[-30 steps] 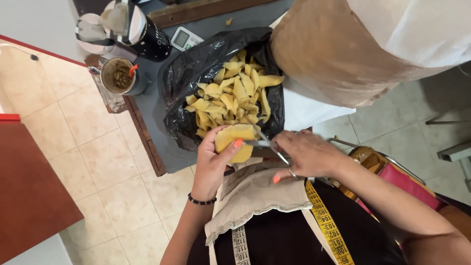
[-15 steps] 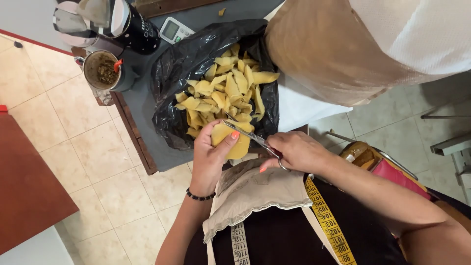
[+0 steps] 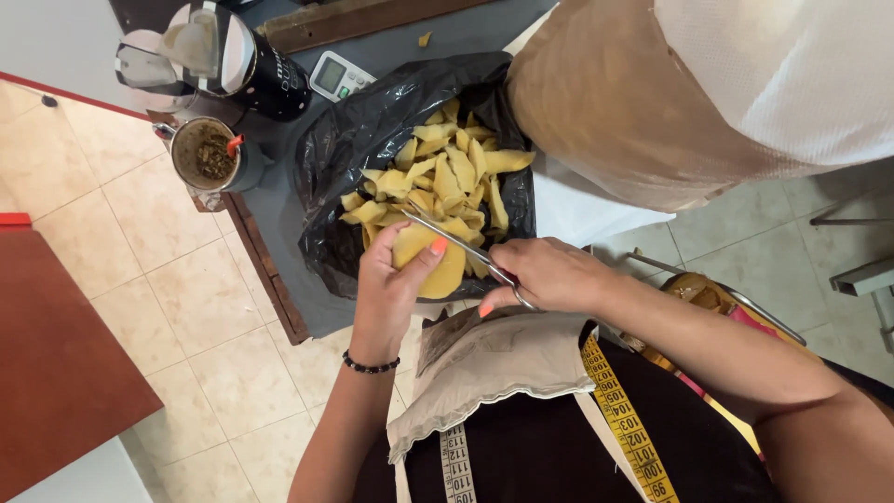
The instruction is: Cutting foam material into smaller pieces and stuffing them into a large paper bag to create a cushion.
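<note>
My left hand [image 3: 396,289] grips a yellow foam piece [image 3: 430,264] over the near edge of a black plastic bag [image 3: 346,158]. My right hand [image 3: 549,275] holds metal scissors [image 3: 461,247], whose blades lie across the top of the piece. The bag sits on a grey table [image 3: 279,210] and holds several yellow foam scraps [image 3: 438,177]. A beige cloth pouch [image 3: 494,359] hangs at my chest, with a yellow measuring tape [image 3: 624,410] around my neck.
A black thermos [image 3: 233,56], a cup of herbs [image 3: 207,154] and a small white calculator [image 3: 337,74] stand at the table's far left. Another person in a tan and white top [image 3: 670,84] stands at the right. A red-brown tabletop [image 3: 56,363] lies left, over tiled floor.
The view has shifted and the bag sits lower in frame. The scissors' blades have moved further across the foam piece, which my left hand still holds.
</note>
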